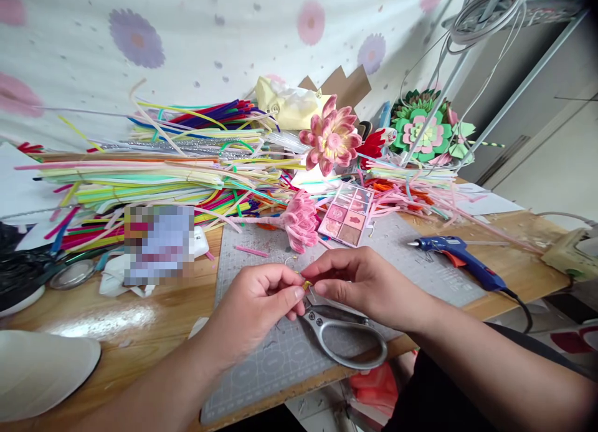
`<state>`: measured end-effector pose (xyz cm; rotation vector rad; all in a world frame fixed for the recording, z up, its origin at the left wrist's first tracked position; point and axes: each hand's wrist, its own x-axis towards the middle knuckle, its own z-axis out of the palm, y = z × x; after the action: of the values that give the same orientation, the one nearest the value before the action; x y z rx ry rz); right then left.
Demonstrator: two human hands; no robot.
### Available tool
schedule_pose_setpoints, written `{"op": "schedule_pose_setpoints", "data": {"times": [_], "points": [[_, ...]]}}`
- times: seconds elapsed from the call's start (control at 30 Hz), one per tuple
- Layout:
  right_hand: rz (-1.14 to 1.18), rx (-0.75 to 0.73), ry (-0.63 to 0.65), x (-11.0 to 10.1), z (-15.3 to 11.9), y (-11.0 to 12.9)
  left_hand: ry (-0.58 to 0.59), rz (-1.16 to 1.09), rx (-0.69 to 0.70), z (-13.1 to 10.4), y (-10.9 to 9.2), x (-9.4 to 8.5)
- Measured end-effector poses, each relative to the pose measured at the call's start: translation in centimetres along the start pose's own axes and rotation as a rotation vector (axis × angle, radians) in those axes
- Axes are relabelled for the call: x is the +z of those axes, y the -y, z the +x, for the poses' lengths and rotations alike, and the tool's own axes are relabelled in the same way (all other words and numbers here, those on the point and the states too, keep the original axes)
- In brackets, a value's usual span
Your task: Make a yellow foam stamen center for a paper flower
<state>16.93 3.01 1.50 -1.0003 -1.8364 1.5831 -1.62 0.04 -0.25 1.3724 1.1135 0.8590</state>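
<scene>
Both hands meet over the grey cutting mat (261,363). My left hand (266,295) pinches one side of a small yellow piece (307,285), and my right hand (350,281) pinches its other side. The fingers cover much of the piece, so its shape is unclear. Silver-handled scissors (343,341) lie on the mat just below my fingertips. Beyond the hands, a pink fuzzy flower (299,221) lies on its side with its stem to the left. A palette of pink and brown colours (346,214) rests to the right of that flower.
A blue glue gun (462,257) with a cord lies at the right. Bundles of coloured pipe cleaners (154,176) cover the back left. A pink-yellow flower (331,136) stands behind the palette. A white rounded object (42,373) sits at the left front.
</scene>
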Motion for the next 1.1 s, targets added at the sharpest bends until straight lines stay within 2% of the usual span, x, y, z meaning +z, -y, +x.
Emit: {"op": "schedule_pose_setpoints", "data": {"times": [0.1, 0.27, 0.4, 0.53, 0.67, 0.77, 0.9, 1.0, 1.1], "points": [[-0.175, -0.058, -0.095, 0.3, 0.1, -0.1, -0.011, 0.018, -0.011, 0.0, 0.1, 0.0], [-0.301, -0.024, -0.168, 0.9, 0.3, 0.1, -0.02, 0.069, -0.012, 0.1, 0.0, 0.3], [-0.228, 0.002, -0.158, 0.9, 0.5, 0.0, -0.05, 0.17, 0.015, 0.0, -0.2, 0.5], [-0.122, 0.044, -0.105, 0.9, 0.5, -0.1, -0.037, 0.338, 0.13, -0.2, -0.1, 0.4], [-0.2, 0.048, -0.099, 1.0, 0.4, -0.2, 0.026, 0.421, 0.246, -0.4, 0.0, 0.0], [-0.313, -0.006, -0.118, 1.2, 0.3, -0.2, 0.027, 0.41, 0.259, -0.3, 0.1, -0.2], [-0.328, -0.09, -0.134, 1.3, 0.2, -0.5, -0.014, 0.285, 0.161, 0.0, 0.2, -0.1], [-0.233, -0.034, -0.072, 1.3, 0.1, -0.6, -0.056, 0.159, 0.1, 0.2, 0.3, -0.2], [-0.259, 0.012, -0.086, 1.4, 0.1, -0.5, -0.08, 0.087, 0.07, 0.3, 0.5, -0.3]]}}
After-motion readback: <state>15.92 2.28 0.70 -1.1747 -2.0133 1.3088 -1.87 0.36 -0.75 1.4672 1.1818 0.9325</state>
